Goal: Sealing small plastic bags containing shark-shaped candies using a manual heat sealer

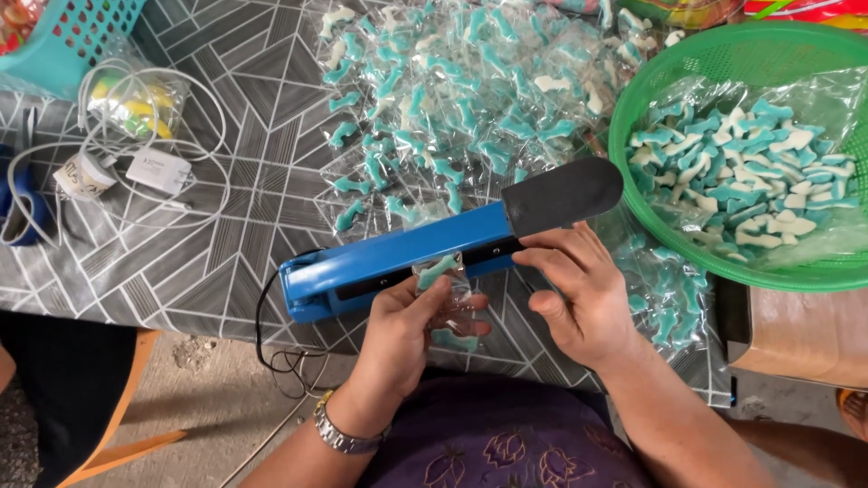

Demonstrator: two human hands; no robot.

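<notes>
At centre frame a long blue plastic heat sealer with a black handle (443,244) lies on the patterned tablecloth (226,226), its long axis rising from lower left to upper right. The left hand (407,330) pinches a small clear candy bag (443,289) at its jaw. The right hand (579,294) grasps the sealer bar. A heap of sealed clear packets (452,99) fills the upper centre; a green mesh basket (669,63) sits at right.
</notes>
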